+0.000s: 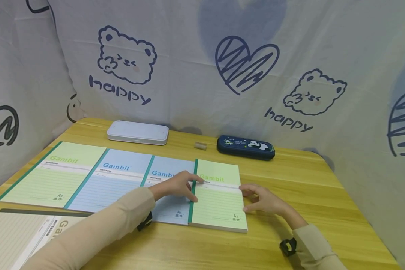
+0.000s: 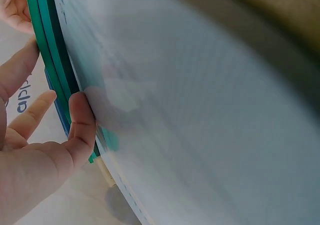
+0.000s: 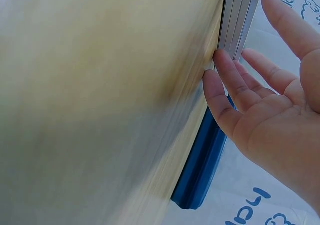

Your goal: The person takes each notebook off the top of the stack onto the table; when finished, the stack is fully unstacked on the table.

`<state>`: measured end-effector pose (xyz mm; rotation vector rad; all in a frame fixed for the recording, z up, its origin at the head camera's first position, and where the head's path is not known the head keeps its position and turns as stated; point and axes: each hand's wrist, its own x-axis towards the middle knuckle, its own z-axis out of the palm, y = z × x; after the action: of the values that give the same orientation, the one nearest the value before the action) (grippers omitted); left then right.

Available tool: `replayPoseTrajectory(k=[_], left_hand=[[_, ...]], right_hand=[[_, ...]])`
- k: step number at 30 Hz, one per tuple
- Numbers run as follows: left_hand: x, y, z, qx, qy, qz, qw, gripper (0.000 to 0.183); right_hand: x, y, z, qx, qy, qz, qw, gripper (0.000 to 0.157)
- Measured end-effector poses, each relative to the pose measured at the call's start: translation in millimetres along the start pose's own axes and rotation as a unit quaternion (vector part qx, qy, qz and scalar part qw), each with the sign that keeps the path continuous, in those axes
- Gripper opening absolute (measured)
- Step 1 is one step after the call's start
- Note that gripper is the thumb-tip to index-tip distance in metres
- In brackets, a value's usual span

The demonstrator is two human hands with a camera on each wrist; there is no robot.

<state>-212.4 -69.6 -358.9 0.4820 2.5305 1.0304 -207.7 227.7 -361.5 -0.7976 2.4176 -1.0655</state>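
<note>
A light green notebook [image 1: 219, 202] with a dark green spine lies at the right end of a row on the table. My left hand [image 1: 179, 183] touches its spine side, with the index finger over the cover and the thumb at the left edge. Stacked green spines [image 2: 47, 40] show beside these fingers in the left wrist view. At the opposite edge, my right hand [image 1: 264, 198] rests its loosely bent fingertips along the page side. Several layers of page edges [image 3: 240, 20] appear there in the right wrist view. A blue notebook [image 1: 168, 213] lies under my left hand.
Another blue notebook [image 1: 111, 176] and a light green one [image 1: 54, 180] continue the row leftward. A beige notebook [image 1: 17, 232] lies at the front left. Behind stand a white case [image 1: 138, 132], a small tan cylinder [image 1: 200, 146] and a navy panda pencil case [image 1: 244, 148]. Printed cloth hangs behind the table.
</note>
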Motion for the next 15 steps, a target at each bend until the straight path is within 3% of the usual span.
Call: replayPoseTrajectory(k=[15], left_hand=[[-0.5, 1.2, 5.5, 0.003, 0.019, -0.005, 0.9998, 0.062]], right_hand=[[-0.1, -0.1, 0.8, 0.007, 0.0, 0.008, 1.0, 0.062]])
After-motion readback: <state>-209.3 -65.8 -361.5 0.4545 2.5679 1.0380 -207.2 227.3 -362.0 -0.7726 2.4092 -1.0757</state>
